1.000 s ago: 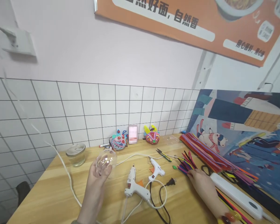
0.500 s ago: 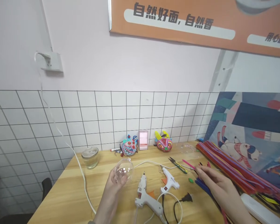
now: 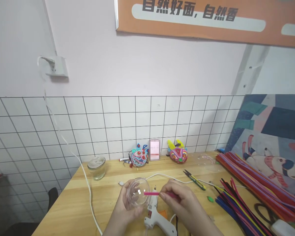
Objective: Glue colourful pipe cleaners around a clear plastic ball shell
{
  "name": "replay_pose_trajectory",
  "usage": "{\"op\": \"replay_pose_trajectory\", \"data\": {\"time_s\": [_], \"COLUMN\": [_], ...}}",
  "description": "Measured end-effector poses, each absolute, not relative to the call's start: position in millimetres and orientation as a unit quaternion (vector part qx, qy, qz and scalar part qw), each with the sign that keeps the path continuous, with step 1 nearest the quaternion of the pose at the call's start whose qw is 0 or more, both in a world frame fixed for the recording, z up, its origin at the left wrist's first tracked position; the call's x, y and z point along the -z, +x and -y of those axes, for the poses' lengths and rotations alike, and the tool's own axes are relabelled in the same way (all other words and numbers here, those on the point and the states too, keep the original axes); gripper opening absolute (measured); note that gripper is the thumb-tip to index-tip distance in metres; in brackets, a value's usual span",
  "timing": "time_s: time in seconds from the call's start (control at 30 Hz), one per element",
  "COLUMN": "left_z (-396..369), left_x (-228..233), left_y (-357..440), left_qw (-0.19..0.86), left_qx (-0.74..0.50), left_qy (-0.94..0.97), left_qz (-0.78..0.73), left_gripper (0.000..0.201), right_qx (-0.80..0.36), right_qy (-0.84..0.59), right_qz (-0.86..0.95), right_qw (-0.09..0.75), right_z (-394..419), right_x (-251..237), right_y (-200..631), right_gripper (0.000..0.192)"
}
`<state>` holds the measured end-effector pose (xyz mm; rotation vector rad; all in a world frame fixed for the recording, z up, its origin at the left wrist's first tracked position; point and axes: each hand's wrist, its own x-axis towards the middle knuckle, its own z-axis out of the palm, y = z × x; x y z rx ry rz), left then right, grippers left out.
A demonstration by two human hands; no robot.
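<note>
Nearest me, the person's left hand (image 3: 124,208) was curled around a clear ball (image 3: 138,190), fingers behind it and thumb below, holding it above the tabletop (image 3: 68,203). The right hand (image 3: 184,198) pinched a pink stick (image 3: 151,193) between thumb and fingertips, its end pointing left across the ball's near side (whether it touched the plastic, I couldn't tell). Just under the hands lay a white glue gun (image 3: 159,221), partly covered by them, with a bit of orange showing beside its grip.

Off to the right, a loose spread of coloured stems (image 3: 236,206) fanned over the wood, a small green piece (image 3: 210,199) near their tips. Farther in lay yellow-handled snips (image 3: 195,181), points toward the wall, and a thick red bundle (image 3: 250,186) ran along the right side. A glass jar (image 3: 96,169) stood at the back left. Two bright decorated figures (image 3: 178,154) sat against the tiled wall (image 3: 98,127), a pale upright card (image 3: 154,150) between them. Above hung an orange sign (image 3: 199,29).
</note>
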<state>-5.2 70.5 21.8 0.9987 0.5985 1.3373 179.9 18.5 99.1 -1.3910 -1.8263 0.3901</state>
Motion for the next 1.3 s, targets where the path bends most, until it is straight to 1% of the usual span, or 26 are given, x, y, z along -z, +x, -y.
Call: {"op": "replay_pose_trajectory", "data": {"time_s": [0.1,0.2,0.37,0.47,0.67,0.73,0.8,0.9,1.0,1.1,1.3], "left_z": [-68,-65,-62,-60,-58,-59,-60,-62,-63,-64,-63], "left_x": [-20,-20,-22,-23,-22,-21,-19,-14,-8,-5,-7], "left_y": [-1,2,4,4,1,0,0,1,1,2,6], "left_qw": [0.606,0.578,0.539,0.517,0.487,0.503,0.542,0.613,0.657,0.679,0.669], "left_qx": [-0.577,-0.569,-0.54,-0.53,-0.526,-0.523,-0.525,-0.544,-0.546,-0.539,-0.568], "left_qy": [0.463,0.486,0.539,0.557,0.581,0.583,0.568,0.507,0.456,0.429,0.411], "left_qz": [-0.293,-0.326,-0.357,-0.375,-0.386,-0.366,-0.329,-0.266,-0.25,-0.254,-0.248], "left_gripper": [0.08,0.082,0.074,0.072,0.075,0.076,0.078,0.081,0.085,0.092,0.091], "right_qx": [-0.208,-0.244,-0.257,-0.266,-0.275,-0.289,-0.309,-0.342,-0.373,-0.384,-0.395], "right_qy": [-0.546,-0.54,-0.545,-0.542,-0.532,-0.524,-0.518,-0.512,-0.522,-0.527,-0.515], "right_qz": [0.708,0.696,0.687,0.685,0.695,0.691,0.685,0.667,0.627,0.595,0.58], "right_qw": [0.397,0.407,0.407,0.408,0.399,0.405,0.41,0.419,0.442,0.469,0.492], "right_z": [-20,-24,-34,-37,-34,-32,-30,-30,-33,-36,-39], "right_x": [-95,-90,-82,-81,-86,-88,-90,-91,-88,-85,-79], "right_y": [171,173,185,188,194,196,197,197,196,195,193], "right_gripper": [0.019,0.021,0.028,0.031,0.027,0.027,0.026,0.027,0.03,0.032,0.034]}}
